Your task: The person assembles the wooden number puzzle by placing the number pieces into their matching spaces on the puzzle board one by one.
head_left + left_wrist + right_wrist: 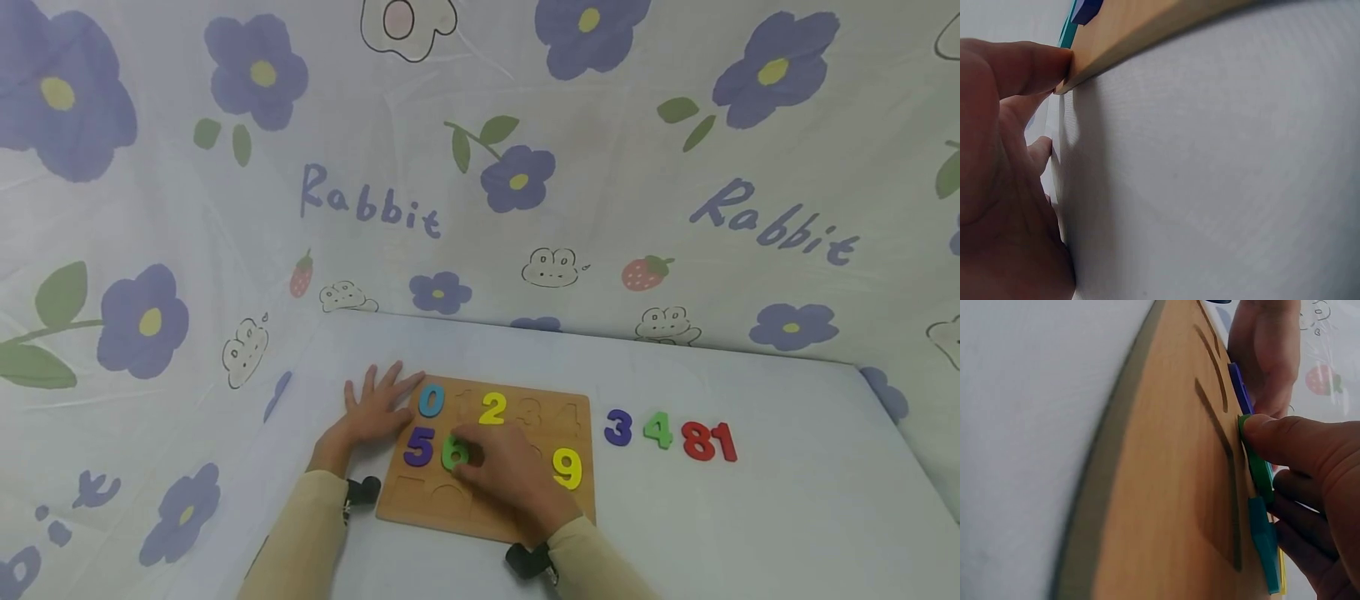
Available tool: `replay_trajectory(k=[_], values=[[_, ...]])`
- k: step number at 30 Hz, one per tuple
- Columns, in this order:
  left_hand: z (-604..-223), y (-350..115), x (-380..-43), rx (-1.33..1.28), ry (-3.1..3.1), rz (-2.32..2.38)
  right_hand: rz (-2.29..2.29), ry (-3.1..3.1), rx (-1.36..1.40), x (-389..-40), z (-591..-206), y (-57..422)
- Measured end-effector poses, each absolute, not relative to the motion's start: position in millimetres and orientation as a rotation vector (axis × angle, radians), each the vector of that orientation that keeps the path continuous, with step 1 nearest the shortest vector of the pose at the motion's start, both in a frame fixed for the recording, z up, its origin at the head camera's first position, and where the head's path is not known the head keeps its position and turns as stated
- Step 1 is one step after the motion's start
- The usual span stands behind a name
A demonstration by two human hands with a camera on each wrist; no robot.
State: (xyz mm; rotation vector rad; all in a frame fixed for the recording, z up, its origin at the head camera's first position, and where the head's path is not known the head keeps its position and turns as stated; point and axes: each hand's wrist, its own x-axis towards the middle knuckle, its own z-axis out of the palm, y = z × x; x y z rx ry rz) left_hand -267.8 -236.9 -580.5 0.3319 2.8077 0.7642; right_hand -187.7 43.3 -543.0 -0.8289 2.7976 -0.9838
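A wooden number board [495, 512] lies on the white table. My right hand [513, 471] reaches over its middle and pinches the green number 6 [455, 454] between thumb and fingers. In the right wrist view my thumb presses on the green 6 [1256, 464], close against the board, with a teal piece [1264, 544] beside it. My left hand [371, 414] lies at the board's upper left edge, fingers spread, thumb against the edge. A blue 0 [431, 401], purple 5 [419, 447], yellow 2 [492, 408] and yellow 9 [567, 468] sit on the board.
Right of the board lie a purple 3 [618, 427], a green 4 [658, 430], a red 8 [697, 442] and a red 1 [724, 442] in a row. A flowered cloth [480, 233] hangs behind the table.
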Motion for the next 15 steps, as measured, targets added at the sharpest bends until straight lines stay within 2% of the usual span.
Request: replay_trajectory(k=[8, 15], values=[[-577.8, -236.1, -266.2, 0.326, 2.811, 0.77, -1.004, 2.822, -0.867, -188.0, -548.6, 42.4], [-576.1, -234.9, -263.9, 0.323, 2.808, 0.774, -1.122, 2.747, -0.767, -185.0, -540.3, 56.5]])
